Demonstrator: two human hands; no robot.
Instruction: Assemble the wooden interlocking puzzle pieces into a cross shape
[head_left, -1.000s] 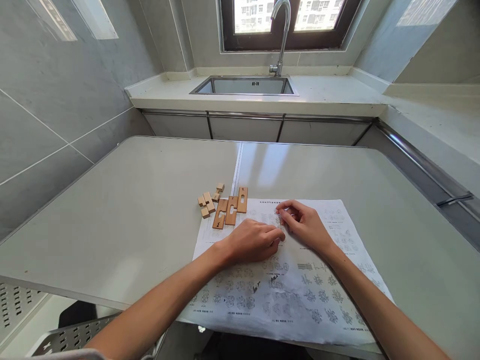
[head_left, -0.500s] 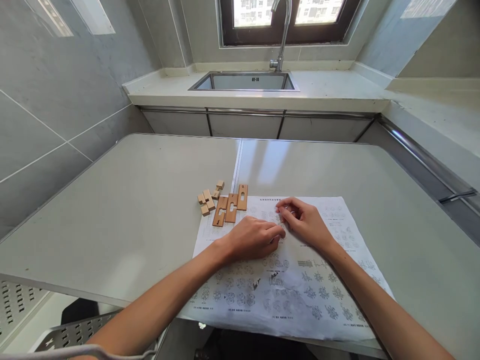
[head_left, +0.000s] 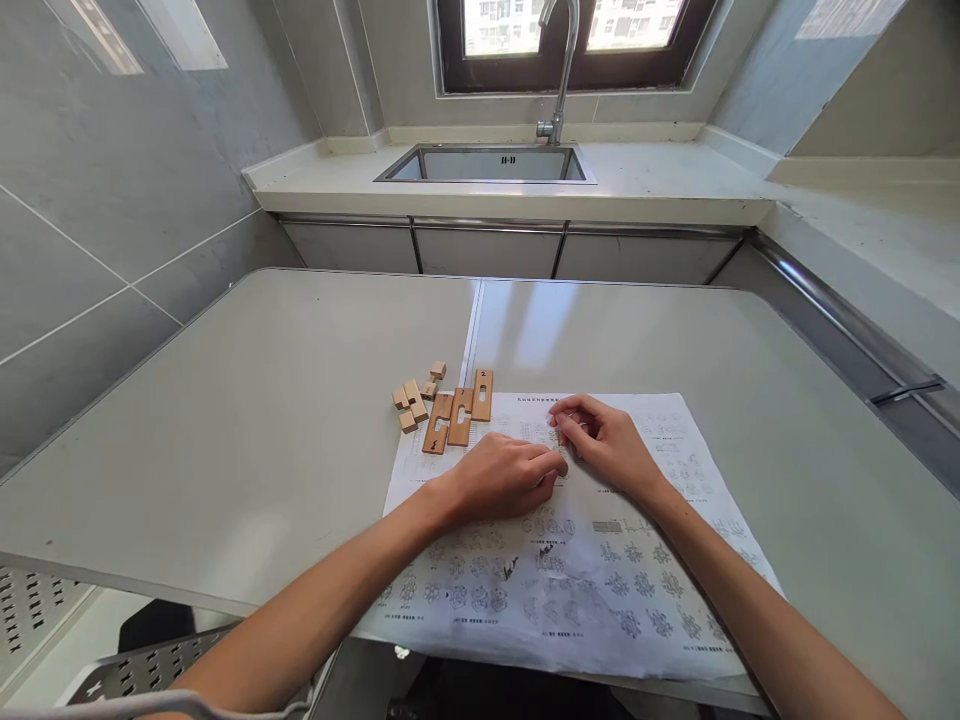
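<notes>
On a large printed sheet (head_left: 570, 640) covered with small line diagrams, both hands rest close together. My left hand (head_left: 510, 472) lies palm down, its fingers loosely bent and slightly apart, with nothing visible in them. Opposite it, my right hand (head_left: 600, 435) rests on its side with fingers loosely curved and a gap inside; I see no object there. Beyond my left hand lie three flat wooden puzzle pieces with slots: one (head_left: 437, 424) nearest the blocks, a middle one (head_left: 460, 418) and one marked 2 (head_left: 483, 396). Small notched wooden blocks (head_left: 414, 398) lie left of them.
The sheet lies on a pale folding table (head_left: 225, 420) with a seam down its middle. Behind stands a counter with a sink (head_left: 487, 163) and a tall faucet (head_left: 559, 80) under a window. A perforated seat (head_left: 150, 665) shows at the lower left.
The whole view has shifted very slightly. Both hands, the flat pieces and the blocks stay in the same places on the table.
</notes>
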